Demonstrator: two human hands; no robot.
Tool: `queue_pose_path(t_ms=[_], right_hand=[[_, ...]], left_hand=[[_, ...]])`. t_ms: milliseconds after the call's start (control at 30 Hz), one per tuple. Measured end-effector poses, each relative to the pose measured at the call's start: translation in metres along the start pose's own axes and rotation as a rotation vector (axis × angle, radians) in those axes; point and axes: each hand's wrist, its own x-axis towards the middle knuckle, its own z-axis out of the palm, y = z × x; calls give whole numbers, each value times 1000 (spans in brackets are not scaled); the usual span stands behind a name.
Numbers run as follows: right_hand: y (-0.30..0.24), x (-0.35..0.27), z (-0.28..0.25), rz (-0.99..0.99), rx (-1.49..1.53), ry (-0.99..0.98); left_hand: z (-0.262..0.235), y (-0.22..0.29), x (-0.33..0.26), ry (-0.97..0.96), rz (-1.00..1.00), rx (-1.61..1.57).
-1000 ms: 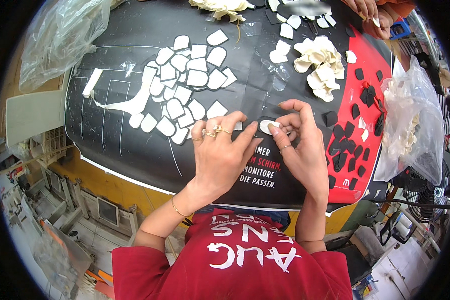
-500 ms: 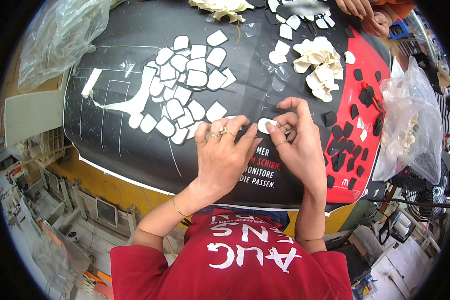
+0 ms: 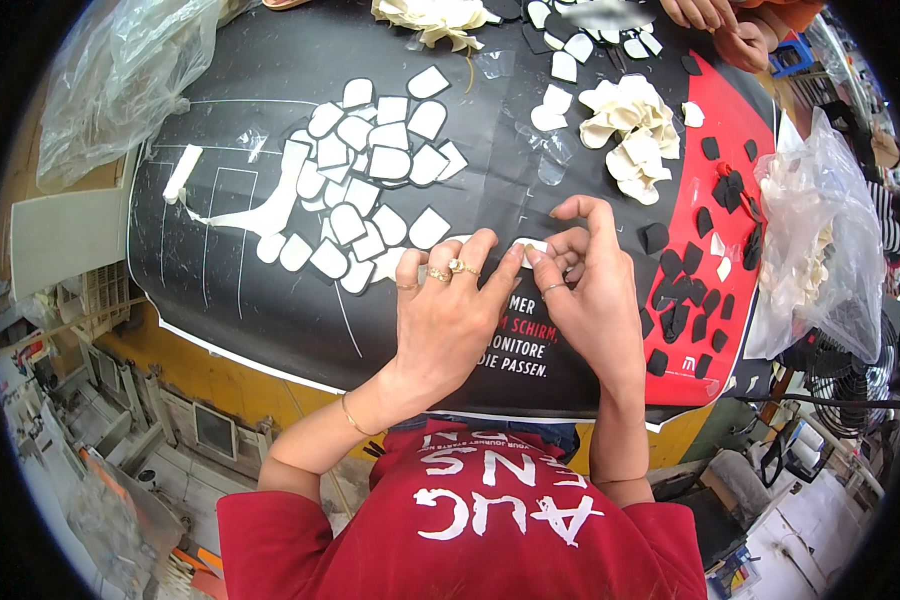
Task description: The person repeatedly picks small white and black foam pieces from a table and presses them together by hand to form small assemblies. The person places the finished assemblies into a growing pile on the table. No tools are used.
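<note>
A small white rounded patch is pinched between the thumb and fingertips of my right hand. My left hand, with rings on its fingers, meets it from the other side, thumb and index at the patch's left edge. Part of the patch is hidden by the fingertips. Under and beside my left fingers lies a pale, cream-white scrap. Up and to the left of that hand spreads a loose heap of white patches with black borders.
Cream fabric pieces are piled to the far right. Small black pieces lie scattered over the red area. A clear plastic bag stands at the right edge, another at the far left. A co-worker's hands work at the far right.
The patch between my hands has tilted and shows less of its white face. My left thumb and index finger have come closer to my right fingertips.
</note>
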Motion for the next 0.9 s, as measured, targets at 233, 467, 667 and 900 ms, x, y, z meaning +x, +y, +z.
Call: queue_pose_path(t_ms=[233,467,667,900], right_hand=[[1,-8,7,14,-76,137],[10,-14,22,15,-195,245],[23,-20,37,-121,-452,480],[31,-23,22,-109,-305,566]], left_hand=[[1,-1,1,13,44,38],[-1,1,2,-1,53,57],[0,0,2,9,67,85],[-8,-11,0,-24,64,117]])
